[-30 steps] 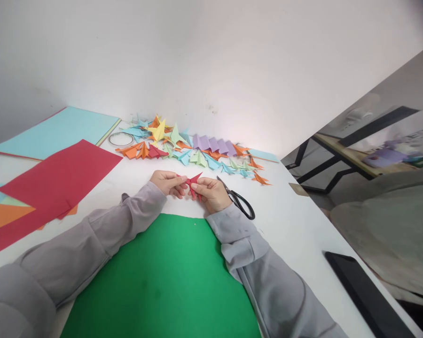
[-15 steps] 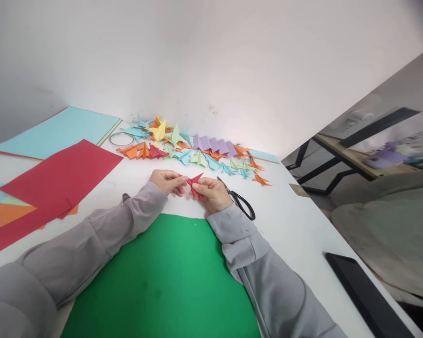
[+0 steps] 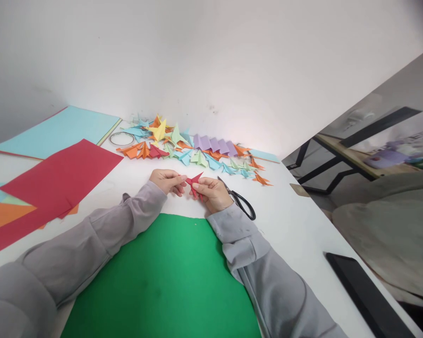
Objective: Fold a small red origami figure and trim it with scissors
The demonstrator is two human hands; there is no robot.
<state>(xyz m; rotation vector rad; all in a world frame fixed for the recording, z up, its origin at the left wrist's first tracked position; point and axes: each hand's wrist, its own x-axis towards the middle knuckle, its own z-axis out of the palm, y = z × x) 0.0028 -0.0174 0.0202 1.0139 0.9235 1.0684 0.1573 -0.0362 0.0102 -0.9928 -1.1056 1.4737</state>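
Note:
A small folded red paper figure (image 3: 194,180) with pointed tips is held up between my two hands, above the white table. My left hand (image 3: 168,181) pinches its left tip between thumb and fingers. Fingers of my right hand (image 3: 213,192) are closed round its body and right side. Just right of that hand lie black-handled scissors (image 3: 245,204), partly behind it. Nearer to me a green sheet (image 3: 162,277) lies between my forearms.
Several folded paper figures (image 3: 198,158) in many colours line the wall side. Left are a wire ring (image 3: 121,139), blue sheets (image 3: 59,131), red sheets (image 3: 66,173) and orange paper (image 3: 7,214). A black flat device (image 3: 370,293) lies by the right table edge (image 3: 341,239).

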